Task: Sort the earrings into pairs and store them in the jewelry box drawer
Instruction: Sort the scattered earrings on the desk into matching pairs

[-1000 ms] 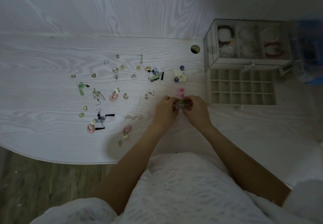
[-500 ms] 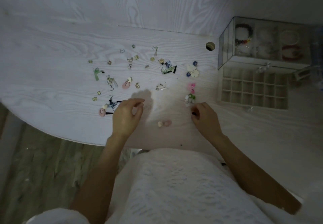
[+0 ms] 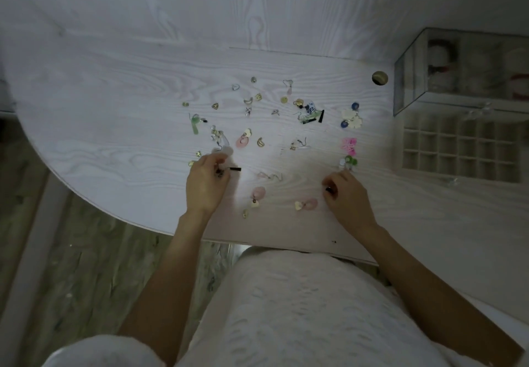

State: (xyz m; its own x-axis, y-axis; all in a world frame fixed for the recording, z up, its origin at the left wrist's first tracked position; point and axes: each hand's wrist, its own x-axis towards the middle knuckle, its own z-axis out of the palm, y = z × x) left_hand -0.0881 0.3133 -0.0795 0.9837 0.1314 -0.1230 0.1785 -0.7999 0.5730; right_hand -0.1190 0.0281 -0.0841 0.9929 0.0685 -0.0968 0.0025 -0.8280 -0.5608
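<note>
White wood with wavy lines makes up the table [image 3: 114, 114], and lots of little earrings [image 3: 249, 134] lie spread over it. No words or labels can be read on anything. On the left, a green earring [image 3: 195, 124] lies alone. Just below it, the left hand [image 3: 204, 187] rests on the table with its fingers curled, pinching an earring with a black bar [image 3: 235, 169] that sticks out to the right. Two pink earrings [image 3: 307, 204] lie between the hands. The right hand [image 3: 347, 199] rests on the table, fingers curled around something small and dark; what it is cannot be told. On the far right, the jewelry box [image 3: 412, 80] stands with its drawer [image 3: 461, 149] pulled out, showing many small square cups.
</note>
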